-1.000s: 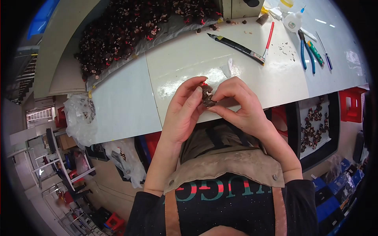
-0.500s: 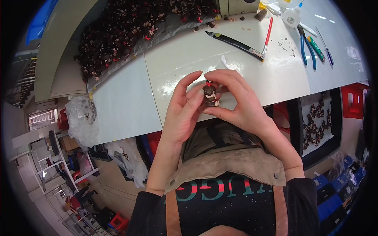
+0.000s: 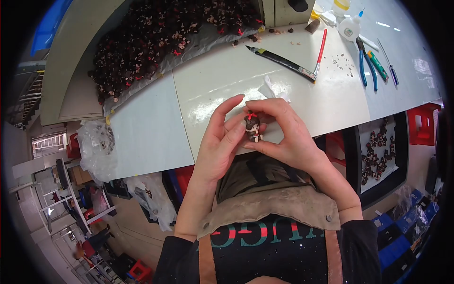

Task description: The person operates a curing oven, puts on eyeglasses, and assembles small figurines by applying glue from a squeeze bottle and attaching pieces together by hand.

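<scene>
A small doll figurine (image 3: 252,126), dark brown hair with a red bow and a pale face, is held upright over the near edge of the worktable. My left hand (image 3: 220,139) grips it from the left, the thumb pressed against its side and the index finger arched above. From the right, my right hand (image 3: 292,135) closes round it, index fingertip near the bow and thumb at its base. The figurine's back is hidden by my fingers. Just beyond my hands lies a white piece (image 3: 269,85) that I cannot make out.
Many similar figurines (image 3: 146,47) are heaped at the back left. A black utility knife (image 3: 283,64), red-handled brush (image 3: 321,49), blue-handled pliers (image 3: 366,66), green tool (image 3: 378,65), screwdriver (image 3: 391,66) and white bottle (image 3: 349,28) lie rightward. A black tray (image 3: 402,151) of figurines sits below right.
The figurine has been turned between my fingers, so its face and front now show. My hands sit slightly lower in the view, which has shifted a little.
</scene>
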Motion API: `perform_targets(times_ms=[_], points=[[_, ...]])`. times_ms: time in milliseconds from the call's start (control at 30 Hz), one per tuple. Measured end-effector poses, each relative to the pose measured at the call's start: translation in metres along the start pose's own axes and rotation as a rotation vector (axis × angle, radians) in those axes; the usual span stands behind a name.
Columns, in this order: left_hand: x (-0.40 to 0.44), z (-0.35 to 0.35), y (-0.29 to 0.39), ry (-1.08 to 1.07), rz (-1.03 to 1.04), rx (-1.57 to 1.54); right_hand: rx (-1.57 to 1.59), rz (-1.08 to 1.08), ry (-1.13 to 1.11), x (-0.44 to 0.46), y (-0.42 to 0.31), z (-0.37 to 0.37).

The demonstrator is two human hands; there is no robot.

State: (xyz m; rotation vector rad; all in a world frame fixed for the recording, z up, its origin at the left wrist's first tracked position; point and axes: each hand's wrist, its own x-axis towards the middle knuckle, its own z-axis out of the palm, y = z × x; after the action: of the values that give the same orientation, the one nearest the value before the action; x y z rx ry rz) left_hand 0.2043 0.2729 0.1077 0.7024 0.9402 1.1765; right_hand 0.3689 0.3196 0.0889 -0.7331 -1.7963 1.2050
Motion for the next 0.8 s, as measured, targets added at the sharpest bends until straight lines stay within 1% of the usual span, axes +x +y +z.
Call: perform_targets(times_ms=[133, 267, 367, 733, 800], points=[[-0.0002, -0.0021, -0.0008, -0.01, -0.002, 0.013, -0.016, -0.04, 0.051, 0.0005, -0.0023, 0.0014], [-0.0013, 0.0035, 0.0021, -0.003, -0.022, 0.065, -0.033, -0.045, 0.027, 0.0003, -0.002, -0.0007], [-0.0005, -0.0034, 0.0012, -0.074, -0.028, 0.016, -0.043, -0.075, 0.039, 0.001, -0.0008, 0.0007], [-0.0025, -0.0038, 0.0028, -0.083, -0.039, -0.02, -0.069, -0.083, 0.039, 0.0004, -0.0025, 0.0003], [-0.0022, -0.0043, 0.0035, -0.079, -0.047, -0.045, -0.032, -0.076, 0.03, 0.0005, -0.0001, 0.0019]])
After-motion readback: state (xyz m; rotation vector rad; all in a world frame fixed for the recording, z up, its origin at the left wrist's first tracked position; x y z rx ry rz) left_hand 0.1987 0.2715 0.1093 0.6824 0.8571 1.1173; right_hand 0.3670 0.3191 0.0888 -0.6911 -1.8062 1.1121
